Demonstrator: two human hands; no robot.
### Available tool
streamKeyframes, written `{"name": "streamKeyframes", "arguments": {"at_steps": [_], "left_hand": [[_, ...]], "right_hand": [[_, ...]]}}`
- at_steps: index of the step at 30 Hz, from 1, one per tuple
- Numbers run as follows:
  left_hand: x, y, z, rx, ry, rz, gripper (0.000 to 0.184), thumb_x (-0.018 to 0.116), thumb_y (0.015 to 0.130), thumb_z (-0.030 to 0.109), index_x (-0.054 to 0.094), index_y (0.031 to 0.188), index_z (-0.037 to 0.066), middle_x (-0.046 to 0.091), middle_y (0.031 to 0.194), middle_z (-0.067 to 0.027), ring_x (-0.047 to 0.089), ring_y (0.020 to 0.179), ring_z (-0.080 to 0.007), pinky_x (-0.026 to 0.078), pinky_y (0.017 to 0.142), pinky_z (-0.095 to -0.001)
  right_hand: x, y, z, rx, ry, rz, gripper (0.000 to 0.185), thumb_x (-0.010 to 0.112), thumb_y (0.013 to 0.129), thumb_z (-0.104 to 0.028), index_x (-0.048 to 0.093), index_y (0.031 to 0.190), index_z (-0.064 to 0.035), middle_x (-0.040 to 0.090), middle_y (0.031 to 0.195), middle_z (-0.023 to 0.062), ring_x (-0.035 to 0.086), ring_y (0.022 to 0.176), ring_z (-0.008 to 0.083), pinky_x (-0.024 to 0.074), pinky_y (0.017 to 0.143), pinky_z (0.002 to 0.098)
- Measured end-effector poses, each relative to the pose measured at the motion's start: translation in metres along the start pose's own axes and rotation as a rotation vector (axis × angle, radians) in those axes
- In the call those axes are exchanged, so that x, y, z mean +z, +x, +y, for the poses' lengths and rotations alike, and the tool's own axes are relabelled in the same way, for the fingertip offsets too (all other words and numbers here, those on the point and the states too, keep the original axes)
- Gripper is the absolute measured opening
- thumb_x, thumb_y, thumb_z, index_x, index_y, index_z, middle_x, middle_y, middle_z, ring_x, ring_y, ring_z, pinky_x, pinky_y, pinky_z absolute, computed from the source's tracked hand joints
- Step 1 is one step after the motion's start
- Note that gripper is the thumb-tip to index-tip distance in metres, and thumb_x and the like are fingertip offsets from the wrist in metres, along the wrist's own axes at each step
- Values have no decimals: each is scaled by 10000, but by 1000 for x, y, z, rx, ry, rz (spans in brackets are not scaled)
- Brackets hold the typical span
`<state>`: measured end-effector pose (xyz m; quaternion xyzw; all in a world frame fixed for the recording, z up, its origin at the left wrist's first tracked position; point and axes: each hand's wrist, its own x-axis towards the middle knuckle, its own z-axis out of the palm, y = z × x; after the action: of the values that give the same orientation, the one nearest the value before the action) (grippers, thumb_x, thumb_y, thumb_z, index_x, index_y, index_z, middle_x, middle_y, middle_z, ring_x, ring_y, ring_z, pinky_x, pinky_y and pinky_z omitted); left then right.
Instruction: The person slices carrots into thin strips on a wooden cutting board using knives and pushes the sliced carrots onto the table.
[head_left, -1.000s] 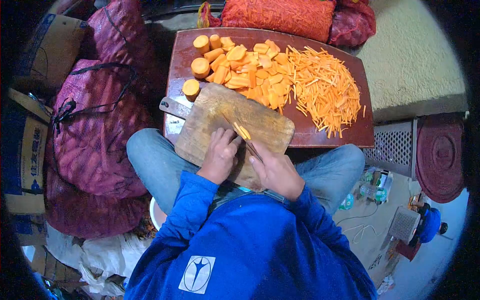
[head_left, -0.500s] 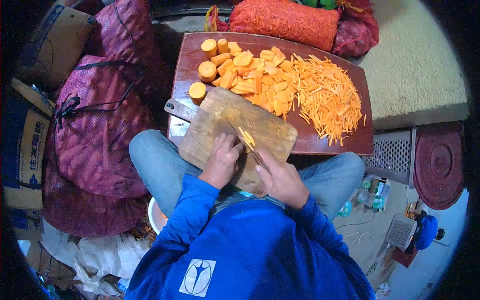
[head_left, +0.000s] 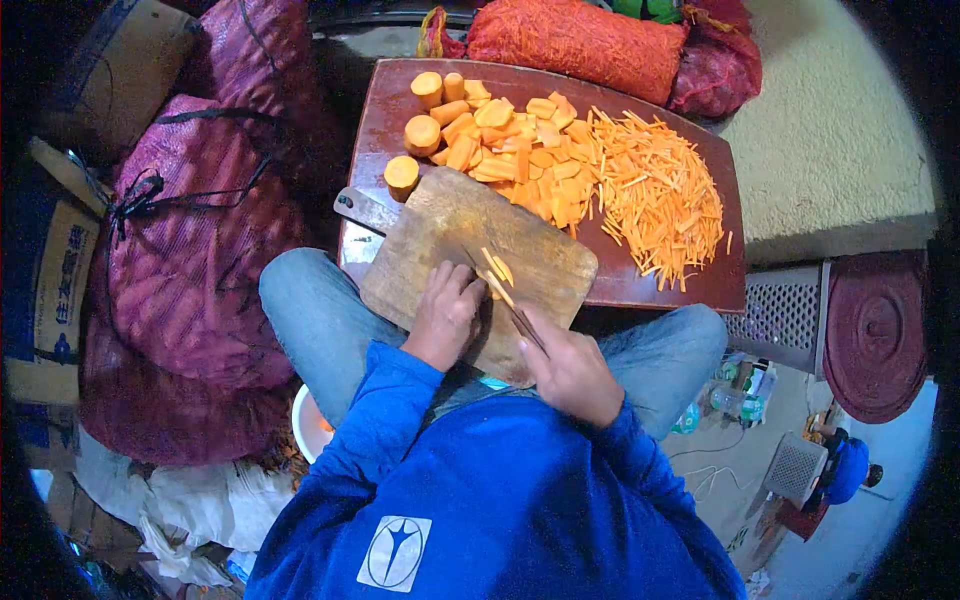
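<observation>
My right hand [head_left: 568, 365] is wrapped round the handle of a knife [head_left: 520, 318], its blade angled up and left over the wooden board [head_left: 430, 240]. Left of the blade, my left hand [head_left: 445, 310] presses down on the board with fingers bent together; what lies under them is hidden. A few thin carrot strips [head_left: 497, 266] rest along the blade's right side. Beyond the board are carrot slices [head_left: 540, 150], thick carrot chunks [head_left: 422, 134] and a heap of carrot shreds [head_left: 665, 200].
The board overlaps the red table [head_left: 385, 95]. A metal handle [head_left: 362, 209] sticks out at its left edge. Purple mesh sacks [head_left: 190, 270] stand at left, an orange-filled sack [head_left: 575, 45] behind, a white bowl [head_left: 305, 425] low left. A person in blue [head_left: 850, 470] is far right.
My right hand and the knife have shifted slightly right and down, and the strips beside the blade have moved a little. The whole view has drifted slightly.
</observation>
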<state>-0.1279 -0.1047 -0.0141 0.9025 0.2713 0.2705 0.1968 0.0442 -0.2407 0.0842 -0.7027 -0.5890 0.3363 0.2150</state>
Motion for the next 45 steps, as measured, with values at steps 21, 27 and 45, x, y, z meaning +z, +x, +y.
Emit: {"name": "streamKeyframes", "arguments": {"at_steps": [21, 27, 45], "left_hand": [[0, 2, -2, -15, -91, 30, 438, 775, 586, 9, 702, 1017, -25, 594, 1058, -193, 557, 1012, -406, 476, 879, -496], [-3, 1, 1, -53, -108, 15, 393, 768, 592, 2, 691, 976, -26, 597, 1031, -192, 559, 1011, -413, 477, 875, -499], [12, 8, 1, -31, -94, 138, 174, 741, 784, 37, 710, 953, 19, 580, 934, -132, 571, 941, -349, 456, 807, -464]], "right_hand": [[15, 18, 8, -65, 52, 73, 434, 603, 1025, -157, 524, 1430, -23, 702, 1018, 313, 691, 944, 519, 552, 789, 564], [19, 6, 11, -60, 40, 19, 522, 626, 1014, -222, 437, 1466, -43, 703, 918, 339, 682, 827, 554, 542, 727, 642], [-14, -7, 51, 168, 800, 143, 422, 571, 1079, -219, 577, 1437, 5, 586, 719, -24, 462, 511, 26, 352, 457, 210]]}}
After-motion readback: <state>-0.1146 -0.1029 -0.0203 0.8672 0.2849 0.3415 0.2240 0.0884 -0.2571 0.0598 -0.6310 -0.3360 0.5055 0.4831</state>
